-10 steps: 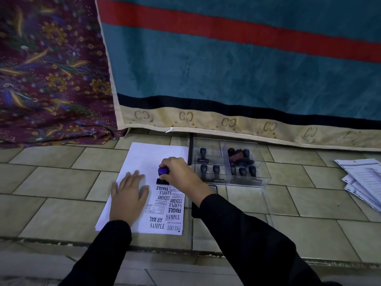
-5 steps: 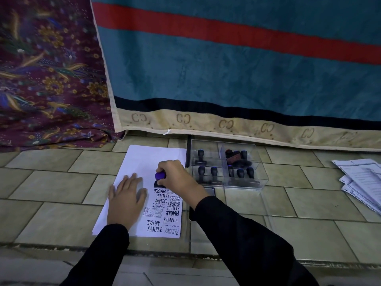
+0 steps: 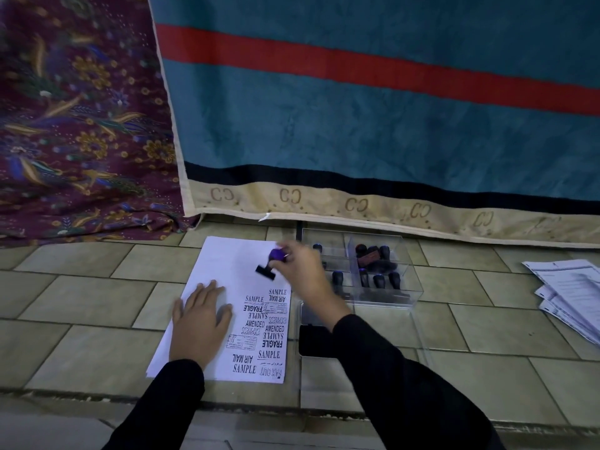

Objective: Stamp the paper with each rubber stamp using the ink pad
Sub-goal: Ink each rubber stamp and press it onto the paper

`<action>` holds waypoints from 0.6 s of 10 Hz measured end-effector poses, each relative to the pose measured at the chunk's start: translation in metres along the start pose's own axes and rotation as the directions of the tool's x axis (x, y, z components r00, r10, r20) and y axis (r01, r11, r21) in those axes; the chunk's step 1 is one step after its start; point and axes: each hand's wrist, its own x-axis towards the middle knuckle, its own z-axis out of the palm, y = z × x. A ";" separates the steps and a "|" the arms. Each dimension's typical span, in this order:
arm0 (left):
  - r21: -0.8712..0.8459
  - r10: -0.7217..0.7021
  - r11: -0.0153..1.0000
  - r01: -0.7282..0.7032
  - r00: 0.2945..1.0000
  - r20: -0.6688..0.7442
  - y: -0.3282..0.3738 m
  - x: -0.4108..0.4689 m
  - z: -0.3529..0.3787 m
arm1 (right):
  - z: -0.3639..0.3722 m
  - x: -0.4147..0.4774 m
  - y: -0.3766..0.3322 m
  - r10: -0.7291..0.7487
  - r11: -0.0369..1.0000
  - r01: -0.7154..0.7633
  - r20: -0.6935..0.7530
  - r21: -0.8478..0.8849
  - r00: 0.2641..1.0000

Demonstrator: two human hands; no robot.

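From my head camera, I am kneeling over a floor of pale olive tiles (image 3: 97, 297) laid in staggered rows, with a darker step edge running across below the sheet. Behind it hangs a teal blanket with a red stripe and a beige monogrammed border (image 3: 373, 125), and to its left a maroon floral cloth (image 3: 74, 125) bunches down onto the tiles.

A white sheet of paper (image 3: 227, 264) lies on the floor in front of me, its right side covered with black impressions such as SAMPLE, AIR MAIL, FRAGILE and FAX OUT. My left hand (image 3: 199, 323) lies flat and spread on the sheet. My right hand (image 3: 300, 271) holds a purple-knobbed rubber stamp with a black base (image 3: 271, 264), fingertips pinched on the knob; the stamp is tilted and lifted just above the blank upper part of the sheet.

Right of the paper stands a clear plastic compartment box (image 3: 406, 287) holding more dark-handled stamps (image 3: 378, 280), blurred through the plastic. A dark flat rectangle (image 3: 313, 344), perhaps the ink pad, is half hidden under my right sleeve. A stack of printed papers (image 3: 571, 293) is cut off at the right edge.
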 end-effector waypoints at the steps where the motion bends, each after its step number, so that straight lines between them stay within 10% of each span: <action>1: -0.003 0.000 1.000 0.000 1.000 -0.003 0.000 0.000 0.001 | -0.051 0.009 0.007 0.074 0.995 -0.066 -0.107 0.075 0.992; 6: 0.004 0.001 1.000 -0.001 1.000 -0.007 -0.002 0.001 0.004 | -0.083 0.009 0.066 0.175 0.909 -0.156 0.014 -0.387 0.984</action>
